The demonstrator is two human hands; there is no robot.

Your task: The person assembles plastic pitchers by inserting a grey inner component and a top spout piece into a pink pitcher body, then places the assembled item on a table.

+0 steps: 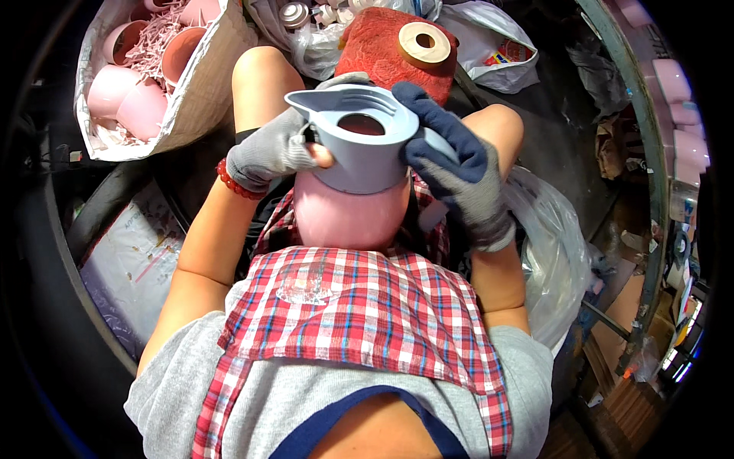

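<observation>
A thermal jug with a pink body point(352, 216) and a blue-grey spouted collar point(365, 162) stands upright between my knees, above my checked apron. The collar's round top opening is uncovered and dark inside. Around the spout side, my left hand point(275, 149), in a grey glove with a bare thumb tip, is closed on the collar. My right hand point(466, 172), in a grey glove with navy fingers, grips the collar at its handle side. The right fingers partly cover the blue-grey handle point(439, 144). Just beyond the jug sits a red cloth-covered block point(375, 50) with a beige ring point(424, 44) on it.
A white woven sack point(210, 84) at the far left holds several pink jug bodies and pink shreds. Bags of white parts point(294, 15) lie at the back. A clear plastic bag point(550, 252) hangs beside my right arm. A metal frame post point(646, 115) rises at right.
</observation>
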